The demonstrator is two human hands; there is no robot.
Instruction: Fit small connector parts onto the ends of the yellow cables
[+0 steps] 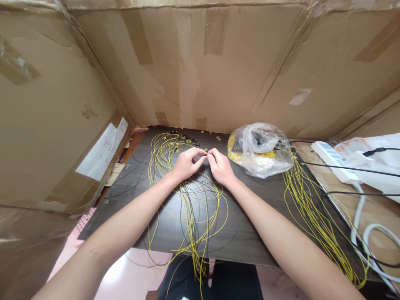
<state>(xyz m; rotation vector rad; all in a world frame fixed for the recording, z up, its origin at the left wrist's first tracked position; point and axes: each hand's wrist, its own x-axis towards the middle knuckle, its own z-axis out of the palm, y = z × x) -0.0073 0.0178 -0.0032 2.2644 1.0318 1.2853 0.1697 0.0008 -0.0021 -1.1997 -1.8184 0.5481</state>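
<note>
Over the dark tabletop, my left hand (pixel 188 162) and my right hand (pixel 219 166) meet fingertip to fingertip. Both are closed in a pinch around a small black piece (pixel 206 155), mostly covered by the fingers; whether it joins a wire I cannot tell. Below and beside them spreads a loose bundle of thin yellow and black wires (pixel 194 227), running over the table's front edge. Behind my left hand, several wires finish in black ends (pixel 188 138). Small yellow bits (pixel 218 138) lie scattered near the back edge.
To the right sits a clear plastic bag (pixel 262 160) with yellow and black contents. Another yellow wire bundle (pixel 315 221) runs down the table's right side. Beyond are a white power strip (pixel 336 162) and cables. Tall cardboard walls (pixel 200 83) enclose the table (pixel 250 233).
</note>
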